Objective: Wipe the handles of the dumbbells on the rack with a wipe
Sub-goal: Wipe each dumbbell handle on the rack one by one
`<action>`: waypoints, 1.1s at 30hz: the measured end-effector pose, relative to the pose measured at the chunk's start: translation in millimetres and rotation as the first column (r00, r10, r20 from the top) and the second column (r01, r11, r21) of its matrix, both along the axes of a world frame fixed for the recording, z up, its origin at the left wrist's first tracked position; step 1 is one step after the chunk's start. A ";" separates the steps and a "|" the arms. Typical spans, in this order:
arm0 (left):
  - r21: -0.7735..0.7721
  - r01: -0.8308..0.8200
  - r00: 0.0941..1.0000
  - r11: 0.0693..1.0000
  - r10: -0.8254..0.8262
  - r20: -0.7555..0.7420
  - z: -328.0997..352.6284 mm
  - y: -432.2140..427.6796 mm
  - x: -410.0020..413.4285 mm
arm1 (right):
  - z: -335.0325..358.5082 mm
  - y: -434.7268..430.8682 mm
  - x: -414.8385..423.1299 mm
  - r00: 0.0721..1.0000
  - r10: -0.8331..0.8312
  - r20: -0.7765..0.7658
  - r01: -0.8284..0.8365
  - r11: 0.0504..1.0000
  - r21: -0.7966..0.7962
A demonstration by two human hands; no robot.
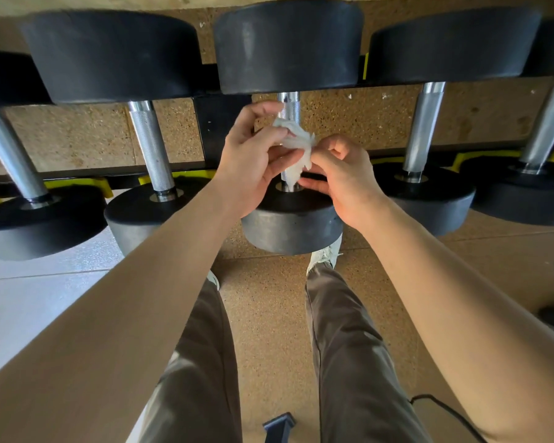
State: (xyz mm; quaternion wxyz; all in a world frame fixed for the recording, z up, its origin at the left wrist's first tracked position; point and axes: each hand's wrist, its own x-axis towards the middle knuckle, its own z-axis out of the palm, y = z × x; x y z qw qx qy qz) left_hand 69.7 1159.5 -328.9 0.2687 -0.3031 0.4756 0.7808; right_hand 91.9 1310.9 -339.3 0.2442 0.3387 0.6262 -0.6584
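Observation:
Several black dumbbells with knurled silver handles lie side by side on a black rack with yellow saddles point(474, 156). A crumpled white wipe point(296, 148) hangs in front of the handle point(290, 108) of the middle dumbbell point(291, 225). My left hand point(253, 158) pinches the wipe's upper left part. My right hand point(343, 177) pinches its right edge between thumb and forefinger. The wipe hides the lower part of that handle; the upper part shows bare above the hands.
Neighbouring handles stand left point(152, 145) and right point(424, 126) of the middle one. Below the rack lies speckled cork-coloured flooring point(269, 314), with pale tiles point(29, 298) at left. My legs in brown trousers and a black cable point(445, 407) are beneath.

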 end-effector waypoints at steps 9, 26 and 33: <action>0.193 -0.220 0.971 0.956 0.197 0.134 -6.0 -1.1 -7.9 | 4.2 -1.2 -13.3 0.971 0.217 -0.100 -0.222 0.974 -0.036; -0.647 -0.144 0.974 0.749 0.223 0.041 -46.0 -5.0 -33.8 | -15.6 -21.7 -60.6 0.991 -0.109 -0.075 0.116 0.987 0.107; -0.580 -0.096 0.983 0.809 0.168 0.073 -52.4 22.0 -37.5 | -39.6 -9.9 -63.1 0.957 -0.282 -0.071 0.290 0.911 0.294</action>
